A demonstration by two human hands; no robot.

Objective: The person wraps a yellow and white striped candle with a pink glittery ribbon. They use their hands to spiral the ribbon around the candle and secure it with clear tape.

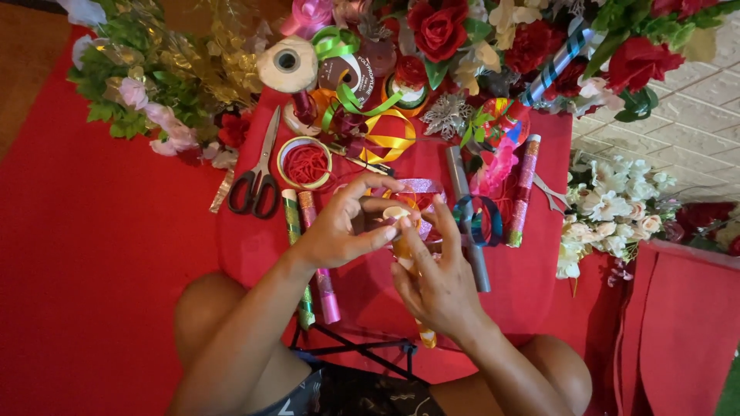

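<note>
The fingers (383, 231) of the left hand (339, 227) pinch a small pale roll of orange ribbon (397, 213), thumb and forefinger closed on it from the left. The right hand (435, 281) meets it from below, its fingertips closed on the orange ribbon strip (422, 333) that trails down past the wrist and over the front edge of the desk (524, 293). The roll is held just above the red cloth, in front of a loop of pale purple ribbon (420, 187).

To handle this well, the pinch should probably stay light on the roll so that it can turn, while the other hand keeps the strip flat and taut rather than twisted.

Both wrists are bent inward, palms half facing each other, forearms coming up from the lap and converging at the centre.

Around the hands lie a blue ribbon ring (478, 221) just right, a grey tube (468, 223), glittery foil rolls (316, 262) at left, black-handled scissors (258, 171), a spool of red cord (306, 162), a gold ribbon coil (388, 137) and red artificial roses (439, 29) at the back.
</note>
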